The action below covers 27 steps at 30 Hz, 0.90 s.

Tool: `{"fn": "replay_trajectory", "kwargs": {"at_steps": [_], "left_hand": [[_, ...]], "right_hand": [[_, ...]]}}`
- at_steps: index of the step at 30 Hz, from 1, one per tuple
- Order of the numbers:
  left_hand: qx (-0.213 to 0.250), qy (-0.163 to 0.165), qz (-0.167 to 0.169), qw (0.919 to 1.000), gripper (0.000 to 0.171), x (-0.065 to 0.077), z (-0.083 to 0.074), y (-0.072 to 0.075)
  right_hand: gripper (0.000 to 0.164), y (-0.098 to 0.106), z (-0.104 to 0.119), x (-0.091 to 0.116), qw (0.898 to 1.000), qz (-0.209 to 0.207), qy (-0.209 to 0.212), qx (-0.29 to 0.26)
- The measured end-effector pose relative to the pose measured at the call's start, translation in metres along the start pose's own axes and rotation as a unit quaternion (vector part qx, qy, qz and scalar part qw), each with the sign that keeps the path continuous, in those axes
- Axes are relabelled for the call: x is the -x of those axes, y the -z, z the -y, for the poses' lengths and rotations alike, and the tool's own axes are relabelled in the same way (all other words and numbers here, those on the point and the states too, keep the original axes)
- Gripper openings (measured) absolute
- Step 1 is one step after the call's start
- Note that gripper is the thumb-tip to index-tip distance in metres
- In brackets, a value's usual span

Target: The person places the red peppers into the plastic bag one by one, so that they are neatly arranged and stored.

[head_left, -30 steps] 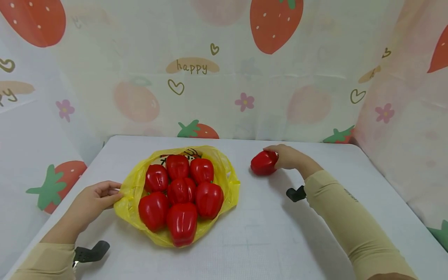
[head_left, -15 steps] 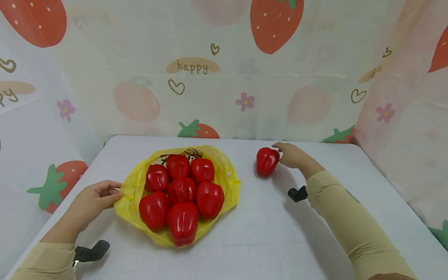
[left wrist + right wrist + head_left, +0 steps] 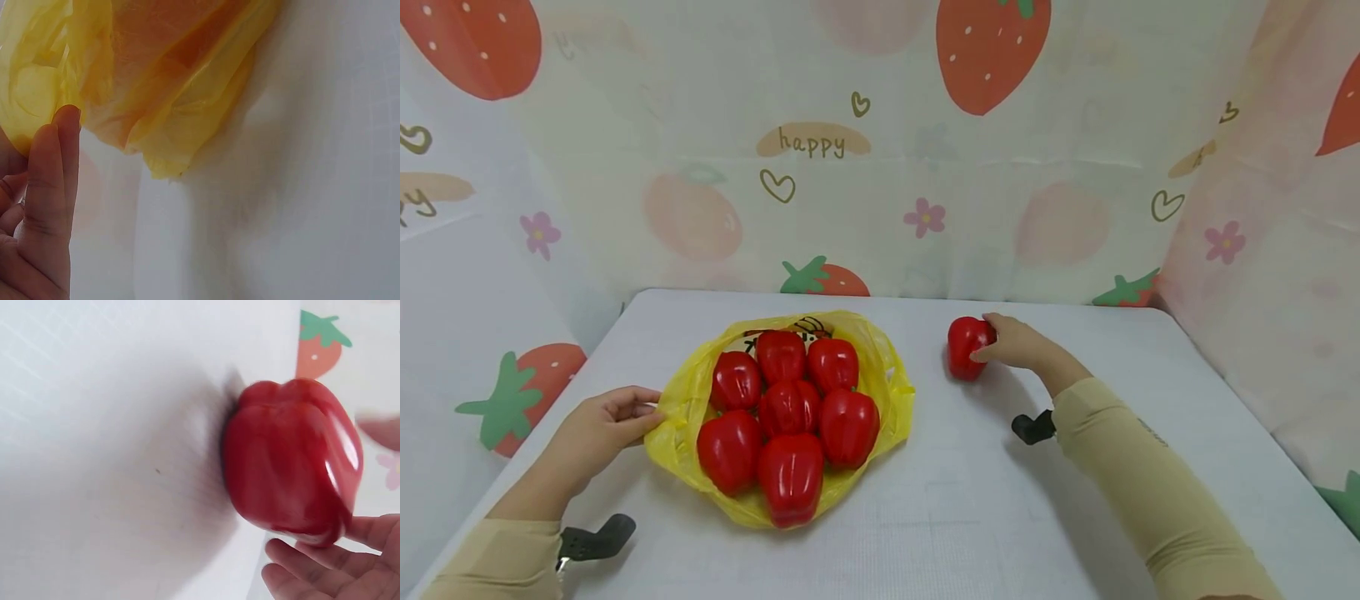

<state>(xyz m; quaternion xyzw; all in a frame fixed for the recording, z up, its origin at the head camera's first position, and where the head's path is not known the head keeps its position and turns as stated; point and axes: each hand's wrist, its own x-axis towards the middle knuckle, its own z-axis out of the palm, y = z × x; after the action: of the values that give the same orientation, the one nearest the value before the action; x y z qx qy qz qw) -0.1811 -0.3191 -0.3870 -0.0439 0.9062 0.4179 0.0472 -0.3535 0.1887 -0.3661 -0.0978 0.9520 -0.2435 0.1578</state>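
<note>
On the left of the table, my left hand [image 3: 597, 437] pinches the edge of a yellow plastic bag [image 3: 673, 446]. In the left wrist view, the thin yellow bag [image 3: 187, 125] hangs beside the fingers [image 3: 47, 181]. Several glossy red bell peppers [image 3: 790, 407] sit inside its opened mouth. Farther right, a single red bell pepper [image 3: 967, 348] rests on the table, with my right hand [image 3: 1018, 342] at its right side. The right wrist view has the fingertips under one end of this pepper [image 3: 290, 459], while the blurred thumb [image 3: 382, 432] stands apart from it.
The white table [image 3: 925, 517] has its back edge against a strawberry-printed cloth [image 3: 970, 167], which also rises on both sides. A black wrist-camera mount [image 3: 598, 537] juts from the left wrist, and another mount [image 3: 1033, 427] from the right.
The lone pepper has turned from lying slantwise and shifted slightly right. My right hand drew back from it, then came round its right side again. My left hand and the bag stay put.
</note>
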Motion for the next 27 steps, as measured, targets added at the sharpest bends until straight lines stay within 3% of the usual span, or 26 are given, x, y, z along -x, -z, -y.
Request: {"fn": "replay_trajectory", "kwargs": {"at_steps": [4,12,27], "left_hand": [[0.0,-0.003,-0.002,1.0,0.055,0.0,0.001,0.0],[-0.002,-0.004,-0.005,1.0,0.054,0.0,0.0,-0.001],[-0.004,-0.005,-0.005,1.0,0.054,0.002,-0.001,-0.001]], "right_hand": [[0.093,-0.006,-0.001,0.0,1.0,-0.011,0.014,0.006],[0.098,-0.016,-0.004,-0.003,0.999,-0.03,0.018,0.005],[0.091,-0.018,-0.003,-0.004,0.998,-0.062,0.022,-0.01]]}}
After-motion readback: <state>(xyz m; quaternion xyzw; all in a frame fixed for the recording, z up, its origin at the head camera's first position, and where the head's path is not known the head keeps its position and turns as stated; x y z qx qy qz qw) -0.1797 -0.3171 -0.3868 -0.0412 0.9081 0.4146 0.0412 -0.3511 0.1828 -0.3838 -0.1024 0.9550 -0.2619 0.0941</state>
